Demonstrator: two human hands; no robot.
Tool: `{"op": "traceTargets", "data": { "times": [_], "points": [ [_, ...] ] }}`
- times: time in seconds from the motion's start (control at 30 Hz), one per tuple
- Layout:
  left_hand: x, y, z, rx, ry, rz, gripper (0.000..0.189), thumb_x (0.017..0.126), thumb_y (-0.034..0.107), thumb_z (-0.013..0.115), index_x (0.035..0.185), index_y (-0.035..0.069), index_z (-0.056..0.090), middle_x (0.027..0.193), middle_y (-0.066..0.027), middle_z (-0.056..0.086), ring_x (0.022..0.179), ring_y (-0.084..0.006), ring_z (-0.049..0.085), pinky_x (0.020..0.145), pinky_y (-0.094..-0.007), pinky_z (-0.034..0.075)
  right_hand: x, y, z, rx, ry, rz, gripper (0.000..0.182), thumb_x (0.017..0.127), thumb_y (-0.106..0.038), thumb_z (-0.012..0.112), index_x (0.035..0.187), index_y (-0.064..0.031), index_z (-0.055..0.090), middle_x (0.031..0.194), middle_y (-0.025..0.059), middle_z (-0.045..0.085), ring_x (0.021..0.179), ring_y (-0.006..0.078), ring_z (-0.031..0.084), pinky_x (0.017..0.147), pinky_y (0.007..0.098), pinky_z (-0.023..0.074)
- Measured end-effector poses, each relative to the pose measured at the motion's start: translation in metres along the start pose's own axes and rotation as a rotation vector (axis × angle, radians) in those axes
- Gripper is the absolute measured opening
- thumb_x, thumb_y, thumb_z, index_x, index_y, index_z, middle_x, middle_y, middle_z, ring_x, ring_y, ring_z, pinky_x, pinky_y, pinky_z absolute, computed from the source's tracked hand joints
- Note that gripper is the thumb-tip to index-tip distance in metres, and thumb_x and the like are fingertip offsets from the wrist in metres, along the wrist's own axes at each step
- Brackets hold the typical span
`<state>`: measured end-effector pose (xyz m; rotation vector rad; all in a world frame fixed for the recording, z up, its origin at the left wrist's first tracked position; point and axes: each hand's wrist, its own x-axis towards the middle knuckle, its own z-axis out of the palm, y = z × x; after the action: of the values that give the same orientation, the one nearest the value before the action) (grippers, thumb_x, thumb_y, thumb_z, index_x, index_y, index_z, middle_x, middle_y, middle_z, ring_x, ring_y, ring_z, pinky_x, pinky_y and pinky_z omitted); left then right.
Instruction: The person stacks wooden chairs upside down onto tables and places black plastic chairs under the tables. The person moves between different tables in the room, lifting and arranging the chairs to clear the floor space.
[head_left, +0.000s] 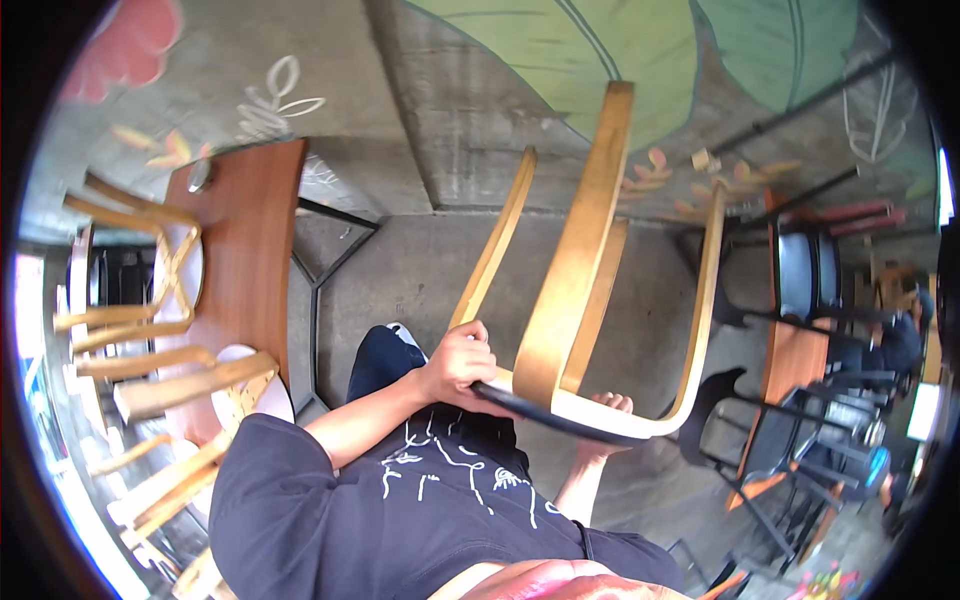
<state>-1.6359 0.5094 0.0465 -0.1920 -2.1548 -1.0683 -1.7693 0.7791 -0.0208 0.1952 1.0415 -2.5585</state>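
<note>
I hold a bentwood stool (574, 247) upside down in front of my chest, its several light wooden legs pointing up and away from me. The round seat (585, 431) has a dark edge and a pale underside, and it is tilted. My left hand (461, 367) grips the seat's rim on the left, close to the foot of one leg. On the far right side, my right hand (607, 420) is at the rim, partly hidden behind the seat, with only some fingers and the wrist showing.
Left of me stands a brown wooden table (247, 262) with a black metal frame (313, 337), bearing upturned stools (176, 262). At right, black chairs (780, 427) rest on another wooden table (795, 360). A person (900, 337) is farther back. A painted concrete wall (487, 97) rises ahead.
</note>
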Motion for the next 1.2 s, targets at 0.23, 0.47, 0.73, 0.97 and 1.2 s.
{"op": "traceTargets", "data": {
  "times": [0.23,0.47,0.73,0.97,1.2],
  "points": [
    [-0.033,0.038,-0.056,0.352,-0.149,0.131,0.025,0.067,0.025,0.068,0.064,0.012,0.046,0.062,0.0002,0.042,0.061,-0.0166,0.05,0.068,-0.0323,0.042,0.086,-0.051,0.099,-0.184,-0.169,0.679,0.08,0.082,-0.077,0.043,0.099,-0.0003,0.058,0.07,0.0054,0.049,0.062,0.0178,0.048,0.062,0.0321,0.0408],
    [-0.112,0.057,-0.098,0.741,-0.193,-0.166,0.009,0.064,0.015,0.059,0.068,0.013,0.051,0.064,0.001,0.048,0.066,-0.0161,0.053,0.071,-0.0313,0.043,0.091,0.045,0.136,-0.653,-0.43,0.583,0.021,0.082,-0.013,0.069,0.074,-0.0126,0.05,0.056,-0.0041,0.039,0.046,0.0075,0.037,0.044,0.0214,0.0267],
    [-0.134,0.076,-0.101,0.944,0.108,-0.532,0.014,0.062,0.008,0.061,0.076,0.01,0.057,0.082,0.0007,0.065,0.082,-0.016,0.062,0.077,-0.0317,0.044,0.085,0.061,0.222,-0.624,-0.796,0.464,0.021,0.068,0.008,0.057,0.071,-0.0095,0.047,0.063,-0.0024,0.041,0.054,0.007,0.041,0.047,0.02,0.0297],
    [-0.134,0.085,-0.121,0.516,0.25,-0.928,0.046,0.072,0.005,0.059,0.118,0.009,0.058,0.121,-0.0114,0.058,0.113,-0.0296,0.054,0.098,-0.0414,0.042,0.075,0.079,0.276,-0.69,-1.006,0.287,0.024,0.064,0.006,0.056,0.072,-0.0105,0.041,0.067,-0.0011,0.038,0.058,0.0086,0.037,0.049,0.0204,0.0289],
    [-0.075,0.135,-0.195,-1.001,0.976,-0.627,0.062,0.096,0.049,0.035,0.123,-0.004,0.05,0.116,-0.0225,0.06,0.101,-0.035,0.063,0.089,-0.0385,0.048,0.077,0.129,0.314,-0.694,-1.238,0.158,0.025,0.063,0.011,0.059,0.071,-0.0076,0.046,0.069,-0.0016,0.043,0.061,0.0067,0.039,0.054,0.0223,0.0291]
  ]
}}
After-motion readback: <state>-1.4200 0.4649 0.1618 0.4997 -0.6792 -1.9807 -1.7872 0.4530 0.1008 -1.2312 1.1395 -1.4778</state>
